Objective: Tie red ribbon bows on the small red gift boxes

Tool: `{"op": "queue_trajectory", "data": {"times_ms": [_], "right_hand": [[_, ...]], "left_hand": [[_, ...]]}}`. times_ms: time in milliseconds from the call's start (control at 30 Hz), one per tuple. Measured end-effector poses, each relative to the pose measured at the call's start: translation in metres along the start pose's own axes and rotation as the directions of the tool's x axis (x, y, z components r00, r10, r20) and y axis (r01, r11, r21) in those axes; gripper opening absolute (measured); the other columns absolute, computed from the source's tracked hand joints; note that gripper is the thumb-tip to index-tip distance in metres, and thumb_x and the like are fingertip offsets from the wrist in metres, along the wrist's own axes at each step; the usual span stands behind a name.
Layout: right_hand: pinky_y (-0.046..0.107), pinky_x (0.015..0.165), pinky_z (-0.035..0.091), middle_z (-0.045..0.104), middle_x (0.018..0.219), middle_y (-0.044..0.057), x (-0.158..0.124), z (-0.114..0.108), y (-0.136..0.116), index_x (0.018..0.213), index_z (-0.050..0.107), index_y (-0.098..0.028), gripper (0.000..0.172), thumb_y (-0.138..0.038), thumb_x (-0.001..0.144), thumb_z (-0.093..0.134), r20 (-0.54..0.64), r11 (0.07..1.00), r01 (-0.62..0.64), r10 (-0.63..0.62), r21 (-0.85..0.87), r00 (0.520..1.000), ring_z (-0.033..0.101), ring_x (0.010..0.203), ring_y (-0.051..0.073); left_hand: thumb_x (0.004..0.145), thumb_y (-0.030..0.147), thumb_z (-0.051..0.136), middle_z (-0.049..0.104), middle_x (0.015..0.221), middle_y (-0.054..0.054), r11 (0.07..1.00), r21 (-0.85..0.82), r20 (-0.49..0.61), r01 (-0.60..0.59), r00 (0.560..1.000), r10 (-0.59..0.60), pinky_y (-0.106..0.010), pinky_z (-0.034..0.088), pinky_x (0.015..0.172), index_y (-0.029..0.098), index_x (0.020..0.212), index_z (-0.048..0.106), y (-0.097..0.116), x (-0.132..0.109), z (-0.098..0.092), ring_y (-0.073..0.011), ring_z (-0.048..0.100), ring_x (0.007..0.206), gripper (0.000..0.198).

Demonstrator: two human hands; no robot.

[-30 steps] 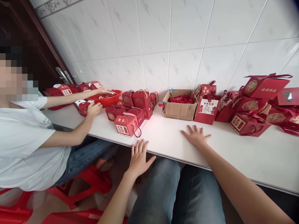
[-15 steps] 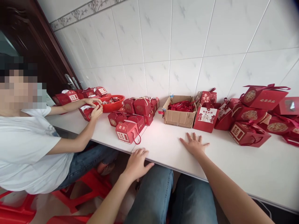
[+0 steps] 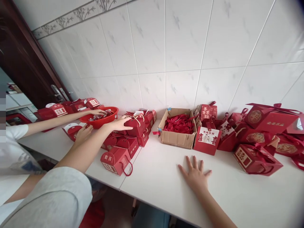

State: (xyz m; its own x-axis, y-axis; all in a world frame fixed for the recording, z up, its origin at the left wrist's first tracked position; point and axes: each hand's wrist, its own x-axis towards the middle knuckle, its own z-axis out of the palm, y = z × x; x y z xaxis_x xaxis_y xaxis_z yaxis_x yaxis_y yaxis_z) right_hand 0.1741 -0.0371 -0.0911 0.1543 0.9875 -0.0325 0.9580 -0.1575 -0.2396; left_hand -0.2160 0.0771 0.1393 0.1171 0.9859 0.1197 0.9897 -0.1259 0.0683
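Note:
My left hand [image 3: 120, 123] reaches out over the stacked red gift boxes. Its fingers are stretched apart along the left side of an upper box [image 3: 137, 127] with a cord handle; a firm grip is not visible. My right hand [image 3: 196, 175] rests flat and spread on the white table [image 3: 161, 177], holding nothing. In front of the stack stands a red box with a looped cord [image 3: 116, 161]. Beyond my right hand is an open cardboard box [image 3: 177, 141] of dark red ribbons [image 3: 179, 124].
Red boxes with ribbons [image 3: 258, 158] are piled on the right, beside a red bag-shaped box [image 3: 207, 141]. To the left, a co-worker's hand [image 3: 98, 112] is at a red basin [image 3: 116, 114] of small wrapped items. A tiled wall [image 3: 182, 47] backs the table.
My left hand has gone from the table's front edge forward to the stacked boxes. The right hand stays flat. A co-worker's hand has moved into the basin. The view has shifted.

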Motion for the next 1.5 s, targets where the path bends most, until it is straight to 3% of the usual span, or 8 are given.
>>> {"op": "queue_trajectory", "data": {"times_ms": [233,667,967,1133,1167,1333,1400,1500], "right_hand": [[0.072,0.102,0.008,0.017,0.158,0.002,-0.001,-0.001,-0.002,0.147,0.024,-0.035,0.068,-0.067,0.087,0.025,0.014,0.999,0.005,-0.005,-0.031,1.000,0.009,0.143,0.038],[0.070,0.103,0.014,0.018,0.157,-0.001,-0.001,0.003,-0.002,0.146,0.025,-0.039,0.066,-0.066,0.086,0.028,0.004,0.997,-0.019,0.019,-0.072,1.000,0.012,0.144,0.036],[0.067,0.105,0.015,0.020,0.157,-0.001,0.000,0.003,0.000,0.146,0.028,-0.037,0.068,-0.068,0.085,0.029,-0.007,0.997,-0.018,0.017,-0.072,1.000,0.012,0.144,0.035],[0.067,0.105,0.013,0.021,0.156,-0.001,-0.001,0.000,-0.002,0.146,0.029,-0.037,0.067,-0.067,0.086,0.029,-0.010,0.999,-0.015,0.015,-0.045,1.000,0.012,0.143,0.035],[0.067,0.106,0.012,0.021,0.156,-0.001,-0.001,0.000,-0.002,0.146,0.030,-0.036,0.067,-0.066,0.086,0.030,-0.011,0.999,-0.012,0.011,-0.033,1.000,0.012,0.144,0.035],[0.065,0.109,0.004,0.030,0.153,0.004,-0.001,0.001,0.007,0.141,0.040,-0.024,0.065,-0.058,0.086,0.036,-0.071,0.988,0.026,-0.015,0.155,0.997,0.013,0.143,0.034],[0.060,0.112,0.007,0.043,0.145,0.009,0.001,-0.002,0.016,0.135,0.047,-0.018,0.063,-0.054,0.084,0.039,-0.125,0.917,-0.004,0.059,0.399,0.990,0.025,0.140,0.032],[0.048,0.109,0.031,0.058,0.129,0.014,0.003,-0.011,0.034,0.121,0.056,-0.013,0.060,-0.055,0.082,0.040,-0.108,0.582,-0.087,0.291,0.808,0.951,0.049,0.125,0.031]], "left_hand": [[0.084,0.060,0.039,0.064,0.091,-0.005,0.977,-0.090,-0.270,-0.193,0.949,0.163,-0.031,0.046,0.085,0.019,0.083,0.061,-0.025,0.008,0.017,-0.0201,0.060,0.089,0.046],[0.088,0.043,0.045,0.057,0.055,0.000,0.945,-0.011,-0.544,-0.327,0.795,0.269,-0.024,0.035,0.055,0.021,0.062,0.052,-0.004,0.026,0.050,-0.0140,0.051,0.052,0.034],[0.089,0.037,0.040,0.027,0.042,0.006,0.953,-0.011,-0.760,-0.304,0.622,0.189,-0.026,0.024,0.046,0.022,0.051,0.031,-0.003,0.023,-0.023,-0.0109,0.031,0.040,0.042],[0.084,0.038,0.050,0.023,0.044,0.006,0.925,0.054,-0.822,-0.375,0.509,0.255,-0.026,0.025,0.047,0.021,0.049,0.027,0.043,-0.020,-0.054,-0.0095,0.026,0.041,0.044],[0.083,0.036,0.051,0.026,0.044,0.006,0.893,0.122,-0.836,-0.433,0.440,0.327,-0.026,0.026,0.047,0.021,0.049,0.029,0.057,-0.032,-0.053,-0.0095,0.028,0.041,0.043],[0.087,0.033,0.051,0.037,0.043,0.004,0.646,0.165,-0.836,-0.745,0.242,0.492,-0.028,0.029,0.044,0.023,0.053,0.036,0.137,-0.080,-0.005,-0.0115,0.034,0.040,0.038],[0.088,0.035,0.050,0.037,0.042,0.004,0.612,0.079,-0.860,-0.787,0.257,0.441,-0.030,0.029,0.044,0.023,0.054,0.036,0.165,-0.086,0.031,-0.0121,0.034,0.040,0.039],[0.091,0.037,0.043,0.036,0.040,0.004,0.619,-0.027,-0.879,-0.785,0.313,0.359,-0.033,0.026,0.044,0.024,0.053,0.035,0.201,-0.082,0.092,-0.0131,0.032,0.038,0.042]]}}
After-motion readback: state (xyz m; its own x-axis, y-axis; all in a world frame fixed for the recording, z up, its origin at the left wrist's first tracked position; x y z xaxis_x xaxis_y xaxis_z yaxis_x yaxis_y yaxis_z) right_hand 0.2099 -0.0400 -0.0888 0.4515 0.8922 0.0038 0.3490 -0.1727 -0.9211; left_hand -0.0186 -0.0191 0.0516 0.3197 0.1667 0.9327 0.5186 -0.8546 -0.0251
